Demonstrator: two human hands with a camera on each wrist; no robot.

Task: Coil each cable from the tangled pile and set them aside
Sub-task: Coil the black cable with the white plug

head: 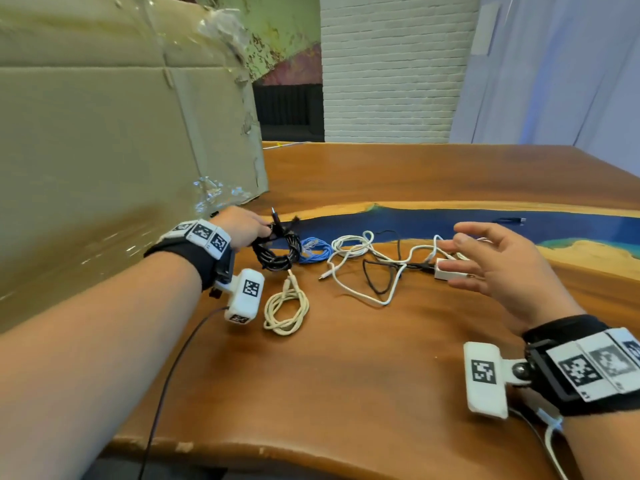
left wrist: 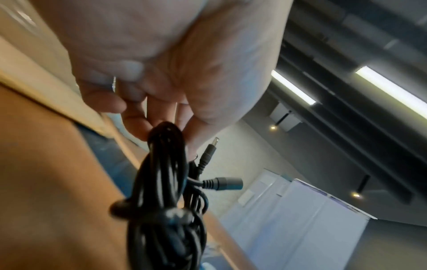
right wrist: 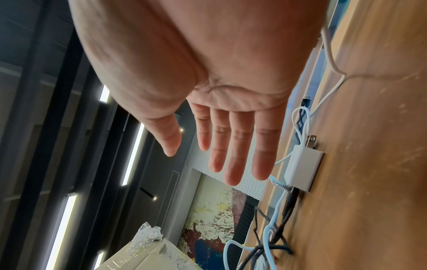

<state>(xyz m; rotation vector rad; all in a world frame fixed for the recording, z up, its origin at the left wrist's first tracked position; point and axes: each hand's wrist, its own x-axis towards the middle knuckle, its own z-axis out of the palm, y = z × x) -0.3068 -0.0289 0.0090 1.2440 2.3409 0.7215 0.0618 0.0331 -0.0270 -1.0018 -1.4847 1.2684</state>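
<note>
My left hand (head: pixel 247 228) pinches the top of a coiled black cable (head: pixel 277 249) at the table's left; in the left wrist view the black coil (left wrist: pixel 161 182) hangs from my fingertips (left wrist: pixel 138 127) with two barrel plugs sticking out. A blue coil (head: pixel 313 249) lies beside it, and a cream coil (head: pixel 285 308) nearer me. The tangled pile (head: pixel 370 265) of white and black cables spreads across the middle. My right hand (head: pixel 485 258) hovers open above a white plug adapter (right wrist: pixel 302 169) at the pile's right end, fingers straight, holding nothing.
A large cardboard box (head: pixel 104 150) stands on the table's left side, close behind my left hand. The wooden table (head: pixel 346 375) has a blue resin strip (head: pixel 415 220) running across it. A small dark connector (head: pixel 512 221) lies on that strip to the right.
</note>
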